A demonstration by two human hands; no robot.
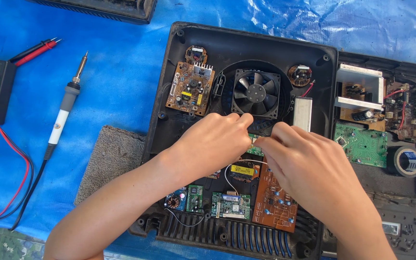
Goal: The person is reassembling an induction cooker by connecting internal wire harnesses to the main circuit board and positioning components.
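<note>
Head view: both hands pinch small green circuit board (254,144) w/ fingertips.

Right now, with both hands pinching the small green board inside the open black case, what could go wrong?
1. Both the left hand and right hand grip the small green board together; uneven pull might bend it.
2. The thin white wire runs just below it and may snag on a finger.
3. The forearms cross the brown circuit board near the case edge; a slip could press its upright parts.
</note>
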